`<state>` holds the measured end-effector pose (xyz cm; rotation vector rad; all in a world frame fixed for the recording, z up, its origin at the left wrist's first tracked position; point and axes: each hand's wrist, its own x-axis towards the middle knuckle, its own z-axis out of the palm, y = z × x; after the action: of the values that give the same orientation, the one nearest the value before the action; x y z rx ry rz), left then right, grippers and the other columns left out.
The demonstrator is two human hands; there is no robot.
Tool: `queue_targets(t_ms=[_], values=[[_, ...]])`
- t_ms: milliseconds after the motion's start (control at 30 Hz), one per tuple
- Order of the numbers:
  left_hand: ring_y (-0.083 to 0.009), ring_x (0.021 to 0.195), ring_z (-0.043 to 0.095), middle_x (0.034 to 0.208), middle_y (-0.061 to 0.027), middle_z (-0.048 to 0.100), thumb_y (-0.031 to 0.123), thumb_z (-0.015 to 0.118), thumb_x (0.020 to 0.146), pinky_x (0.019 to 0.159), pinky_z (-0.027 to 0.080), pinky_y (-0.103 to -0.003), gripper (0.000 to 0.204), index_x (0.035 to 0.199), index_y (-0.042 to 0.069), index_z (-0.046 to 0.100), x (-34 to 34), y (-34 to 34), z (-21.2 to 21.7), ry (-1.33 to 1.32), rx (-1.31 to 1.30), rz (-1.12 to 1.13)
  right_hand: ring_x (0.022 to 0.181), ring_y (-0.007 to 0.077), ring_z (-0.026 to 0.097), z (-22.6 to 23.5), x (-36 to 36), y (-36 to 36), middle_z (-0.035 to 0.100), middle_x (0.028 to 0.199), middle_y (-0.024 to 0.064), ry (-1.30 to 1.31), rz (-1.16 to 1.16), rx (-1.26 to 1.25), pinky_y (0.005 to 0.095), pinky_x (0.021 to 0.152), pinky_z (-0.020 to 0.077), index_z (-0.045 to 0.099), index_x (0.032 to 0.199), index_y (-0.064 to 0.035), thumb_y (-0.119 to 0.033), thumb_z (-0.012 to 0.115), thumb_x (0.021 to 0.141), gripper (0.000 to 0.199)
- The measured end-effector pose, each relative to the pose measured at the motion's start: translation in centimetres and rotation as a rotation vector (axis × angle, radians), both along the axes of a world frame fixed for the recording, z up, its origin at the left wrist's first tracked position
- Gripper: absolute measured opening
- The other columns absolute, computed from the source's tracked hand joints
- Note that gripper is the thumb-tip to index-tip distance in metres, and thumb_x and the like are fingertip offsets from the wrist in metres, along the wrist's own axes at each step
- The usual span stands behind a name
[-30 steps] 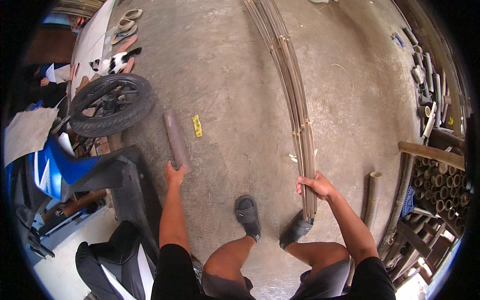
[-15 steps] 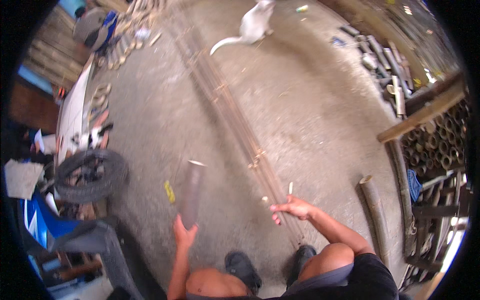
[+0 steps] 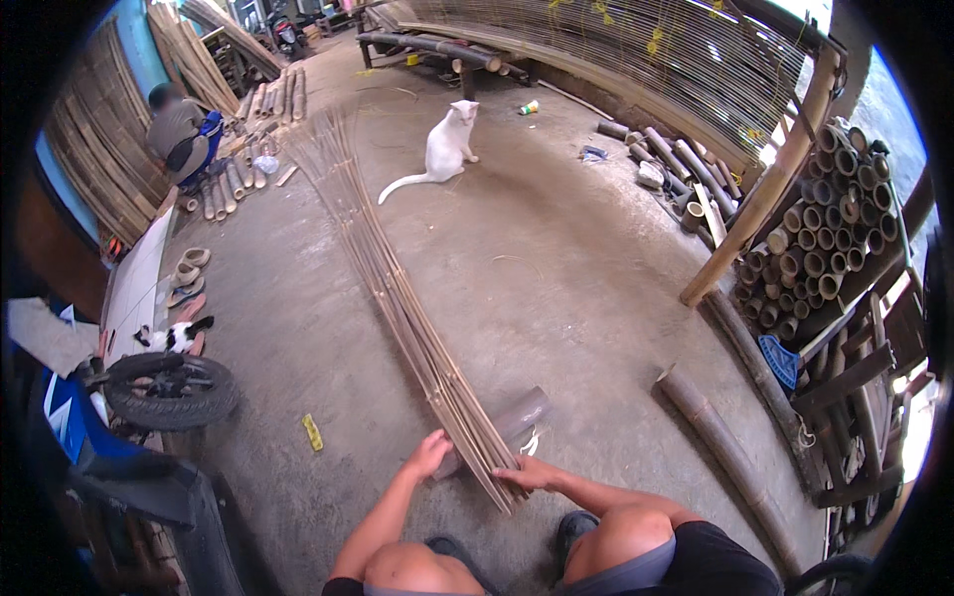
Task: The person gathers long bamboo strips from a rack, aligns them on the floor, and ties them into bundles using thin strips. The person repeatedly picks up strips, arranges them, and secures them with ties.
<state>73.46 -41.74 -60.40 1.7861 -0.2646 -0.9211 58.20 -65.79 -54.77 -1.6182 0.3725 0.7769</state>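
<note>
A long bundle of thin split bamboo strips (image 3: pixel 397 308) runs from near my feet away to the far left, fanning out at its far end. Its near end is in my right hand (image 3: pixel 530 475), fingers wrapped on the right side. Crosswise beneath the strips is a thick grey-brown bamboo tube (image 3: pixel 522 412), its middle hidden by them. My left hand (image 3: pixel 429 455) is curled at the tube's left end, close against the strips' left edge. Pale slivers (image 3: pixel 534 441) show beside the tube.
A white cat (image 3: pixel 451 149) sits beyond the bundle. To my right lie a bamboo pole (image 3: pixel 720 442) and a stack of cut tubes (image 3: pixel 820 233). On my left are a wheel (image 3: pixel 171 390), a yellow strip (image 3: pixel 312 432) and a black-and-white cat (image 3: pixel 177 336). A person (image 3: pixel 184 134) crouches far left.
The tube has swung from upright at my left to crosswise under the strips. My left hand has moved right, close to my right hand. The view has tilted up.
</note>
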Motion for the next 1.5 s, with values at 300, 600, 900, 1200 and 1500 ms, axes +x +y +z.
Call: queue_targets(t_ms=[300,600,900,1200,1500], values=[[-0.0224,0.112,0.061,0.124,-0.0180,0.063,0.042,0.074,0.088,0.099,0.046,-0.039,0.069,0.127,-0.005,0.043,-0.7,-5.6,4.6,-0.101,-0.048,0.221,0.066,0.0128,0.061,1.0,-1.0,1.7,0.063,0.080,0.0028,-0.345,-0.070,0.102,0.0301,0.053,0.0486,0.055,0.123,-0.0049,-0.046,0.065,0.095,0.050],[-0.0137,0.099,0.059,0.111,-0.0084,0.064,0.022,0.070,0.094,0.088,0.048,-0.032,0.045,0.127,0.001,0.047,-3.0,-7.6,4.5,0.069,-0.306,0.639,0.090,0.0136,0.062,6.0,-2.3,-1.0,0.067,0.106,0.0084,-0.188,-0.248,0.121,0.0311,0.080,0.0524,0.047,0.138,-0.0008,-0.031,0.058,0.102,0.048],[-0.0391,0.138,0.042,0.148,-0.0293,0.043,0.066,0.057,0.090,0.115,0.033,-0.045,0.093,0.151,0.000,0.033,-2.1,-4.6,1.8,-0.204,0.253,0.225,0.101,0.0331,0.069,3.5,-3.3,-4.6,0.071,0.107,0.0228,-0.308,-0.013,-0.454,0.0410,0.090,0.0515,0.057,0.131,0.0002,-0.040,0.057,0.098,0.053],[-0.0332,0.118,0.060,0.127,-0.0166,0.065,0.055,0.069,0.085,0.107,0.037,-0.045,0.089,0.151,0.007,0.034,-3.2,-4.9,1.7,-0.391,0.378,0.144,0.087,0.0191,0.067,-0.1,-3.9,-5.8,0.072,0.102,0.0185,-0.121,-0.137,-0.105,0.0346,0.078,0.0539,0.057,0.128,-0.0033,-0.025,0.066,0.095,0.041],[-0.0314,0.110,0.060,0.115,-0.0123,0.067,0.035,0.074,0.082,0.102,0.039,-0.048,0.072,0.144,0.012,0.044,-3.3,-4.0,0.3,-0.402,0.221,0.360,0.093,0.0238,0.071,1.9,-2.7,-5.9,0.072,0.100,0.0184,-0.283,-0.072,-0.285,0.0378,0.077,0.0556,0.063,0.115,0.0033,-0.020,0.069,0.090,0.035]])
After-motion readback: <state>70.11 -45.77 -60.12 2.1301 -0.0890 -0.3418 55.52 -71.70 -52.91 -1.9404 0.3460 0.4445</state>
